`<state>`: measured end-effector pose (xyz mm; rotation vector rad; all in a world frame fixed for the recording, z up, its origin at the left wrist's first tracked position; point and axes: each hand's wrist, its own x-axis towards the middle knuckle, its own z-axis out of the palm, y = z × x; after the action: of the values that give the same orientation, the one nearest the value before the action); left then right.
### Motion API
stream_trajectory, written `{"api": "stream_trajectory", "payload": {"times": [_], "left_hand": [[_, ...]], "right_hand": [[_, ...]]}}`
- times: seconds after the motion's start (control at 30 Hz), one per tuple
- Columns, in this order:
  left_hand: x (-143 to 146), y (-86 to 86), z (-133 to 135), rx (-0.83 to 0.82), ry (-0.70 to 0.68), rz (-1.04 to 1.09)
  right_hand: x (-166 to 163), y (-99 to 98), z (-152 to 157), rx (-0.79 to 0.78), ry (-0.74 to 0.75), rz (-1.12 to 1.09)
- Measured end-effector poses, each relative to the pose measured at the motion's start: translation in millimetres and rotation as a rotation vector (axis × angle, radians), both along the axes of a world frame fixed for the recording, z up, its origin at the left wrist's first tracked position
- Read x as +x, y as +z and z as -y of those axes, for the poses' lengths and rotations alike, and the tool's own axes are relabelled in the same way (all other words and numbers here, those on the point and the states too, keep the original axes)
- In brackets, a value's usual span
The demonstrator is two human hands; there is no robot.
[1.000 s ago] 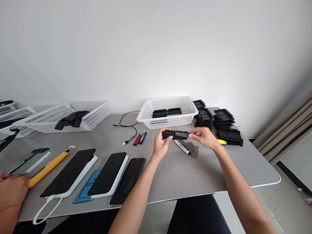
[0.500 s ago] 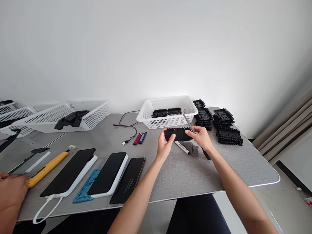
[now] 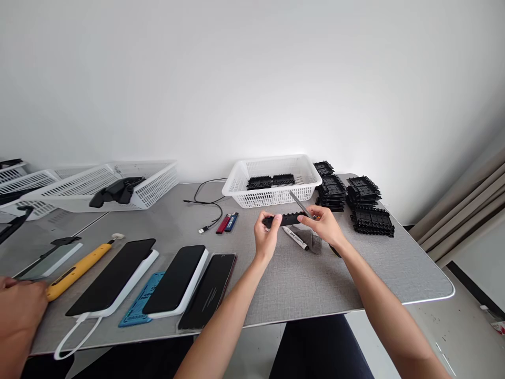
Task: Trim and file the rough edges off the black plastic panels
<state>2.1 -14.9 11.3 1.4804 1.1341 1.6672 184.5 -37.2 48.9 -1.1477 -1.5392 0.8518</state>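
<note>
- Left hand (image 3: 267,237): fingers closed on one end of a black ridged part (image 3: 290,219), thumb lying on its near face.
- Black ridged part: held just above the tabletop (image 3: 394,273), between the two hands, in front of the white basket (image 3: 272,200).
- Right hand (image 3: 323,223): fingers gripping a slim metal tool (image 3: 300,203), thumb at the part's other end; the tool's blade slants up and leftward past the part's toothed edge. Whether blade and edge touch cannot be told.
- Below the hands: a white marker (image 3: 295,238) and, just beside it, a crumpled gray cloth (image 3: 312,240).
- White basket: contains black toothed pieces (image 3: 271,181); stacks of similar pieces (image 3: 363,192) stand to its right.
- Left of the basket: a looped black cable (image 3: 205,202), with a red item (image 3: 223,223) and a blue item (image 3: 231,222) side by side near its plug.
- Near edge, left: three dark-screened devices (image 3: 175,279), a blue plate (image 3: 138,308) partly under one, and a yellow tool (image 3: 79,271).
- Far left: a co-worker's hand (image 3: 23,305) beside the yellow tool.
</note>
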Motion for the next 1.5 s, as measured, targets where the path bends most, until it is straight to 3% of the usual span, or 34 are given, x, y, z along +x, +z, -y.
{"api": "stream_trajectory", "payload": {"times": [0.23, 0.4, 0.47, 0.67, 0.97, 1.07, 1.27, 1.5], "left_hand": [[0, -3.1, -4, -0.066, -0.047, 0.097], [6, 0.2, -5, -0.357, -0.358, 0.517], [5, 2.0, -6, -0.412, -0.414, 0.63], [-3, 3.0, -10, -0.318, -0.272, 0.655], [0, 3.0, -11, -0.138, -0.096, 0.546], [-2, 2.2, -12, -0.128, 0.001, 0.556], [-9, -1.5, -18, -0.173, 0.172, 0.583], [-11, -2.9, -21, -0.226, 0.183, 0.634]], "right_hand": [[0, 0.3, 1, -0.029, -0.044, -0.028], [0, -3.3, -1, 0.107, -0.069, -0.009], [0, -4.6, -1, 0.155, -0.052, 0.019], [3, -2.8, -1, 0.054, -0.007, -0.034], [16, -21.7, -19, -0.026, -0.264, -0.042], [15, -27.9, -21, -0.027, -0.257, 0.062], [3, -42.3, -20, -0.122, -0.255, 0.478], [2, -61.0, -26, -0.168, -0.264, 0.664]]}}
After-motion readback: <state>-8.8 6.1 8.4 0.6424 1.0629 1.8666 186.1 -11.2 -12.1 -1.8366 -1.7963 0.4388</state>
